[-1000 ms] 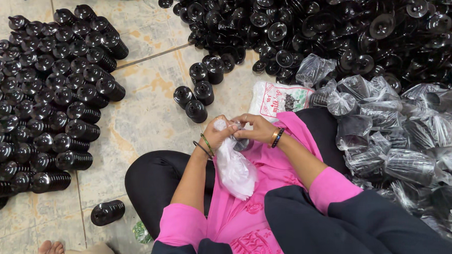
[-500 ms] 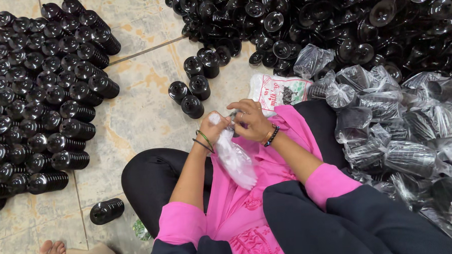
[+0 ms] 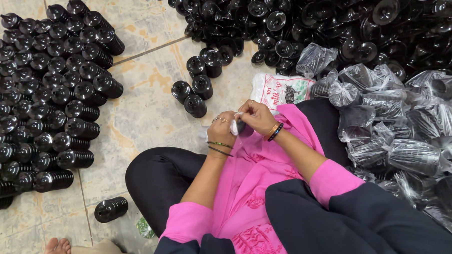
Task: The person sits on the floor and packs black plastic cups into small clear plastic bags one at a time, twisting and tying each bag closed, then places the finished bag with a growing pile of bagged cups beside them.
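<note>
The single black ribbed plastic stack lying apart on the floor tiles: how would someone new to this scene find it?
Start at the big block of black ribbed plastic stacks in rows on the left floor tiles. Go below its bottom row, toward the bare foot. The single black ribbed plastic stack lies there alone on its side by the seated person's black-clad knee, touching no other stack.

A tiled stone floor (image 3: 150,119), beige with worn patches, carries everything. On its left lie ordered rows of black ribbed stacks (image 3: 39,98). A loose heap of black discs (image 3: 332,18) covers the top right. Clear bags of bagged discs (image 3: 396,131) pile at right. Four short stacks (image 3: 197,88) stand mid-floor, and one stack (image 3: 111,208) lies alone below.
</note>
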A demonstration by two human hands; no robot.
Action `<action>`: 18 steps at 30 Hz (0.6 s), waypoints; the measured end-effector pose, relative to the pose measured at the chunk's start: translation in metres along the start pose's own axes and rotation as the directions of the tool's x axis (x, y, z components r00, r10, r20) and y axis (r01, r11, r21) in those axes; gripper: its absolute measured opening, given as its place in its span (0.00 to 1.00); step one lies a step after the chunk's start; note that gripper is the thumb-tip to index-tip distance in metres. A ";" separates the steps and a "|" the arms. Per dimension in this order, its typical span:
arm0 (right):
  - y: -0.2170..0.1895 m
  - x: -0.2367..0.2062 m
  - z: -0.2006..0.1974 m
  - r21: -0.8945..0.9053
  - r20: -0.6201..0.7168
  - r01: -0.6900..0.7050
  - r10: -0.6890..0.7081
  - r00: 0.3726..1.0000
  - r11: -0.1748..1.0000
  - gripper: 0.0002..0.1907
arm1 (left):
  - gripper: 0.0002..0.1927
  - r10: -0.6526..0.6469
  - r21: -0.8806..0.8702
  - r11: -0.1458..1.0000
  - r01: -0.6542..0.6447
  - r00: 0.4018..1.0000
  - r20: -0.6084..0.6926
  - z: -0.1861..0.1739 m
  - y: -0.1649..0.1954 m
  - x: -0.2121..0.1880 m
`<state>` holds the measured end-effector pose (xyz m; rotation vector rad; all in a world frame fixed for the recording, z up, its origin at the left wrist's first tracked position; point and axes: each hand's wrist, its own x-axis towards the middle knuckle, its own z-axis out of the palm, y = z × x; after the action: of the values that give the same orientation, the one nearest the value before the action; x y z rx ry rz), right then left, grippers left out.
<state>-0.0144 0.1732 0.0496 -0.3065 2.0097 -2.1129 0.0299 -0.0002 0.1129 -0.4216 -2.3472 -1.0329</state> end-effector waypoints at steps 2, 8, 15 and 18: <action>-0.001 0.000 -0.001 -0.030 0.018 0.000 0.001 1.000 1.000 0.02 | 0.05 0.002 0.008 1.000 -0.002 1.000 0.001 -0.003 0.004 0.003; -0.017 -0.005 -0.005 -0.339 0.037 0.174 -0.171 0.985 0.925 0.04 | 0.07 -0.194 -0.284 0.924 0.255 0.955 0.225 0.014 -0.030 -0.010; -0.048 -0.007 0.008 -0.616 0.041 0.390 -0.466 0.884 0.684 0.09 | 0.09 -0.463 -0.780 -0.036 0.625 0.682 0.567 0.047 -0.096 -0.029; -0.055 -0.011 0.014 -0.526 -0.048 0.210 -0.275 0.960 0.824 0.10 | 0.11 -0.534 -0.790 -0.025 0.613 0.660 0.529 0.054 -0.103 -0.032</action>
<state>-0.0002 0.1653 0.1050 -0.5568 2.7287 -1.7013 -0.0117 -0.0298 0.0037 0.2625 -1.5212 -2.9448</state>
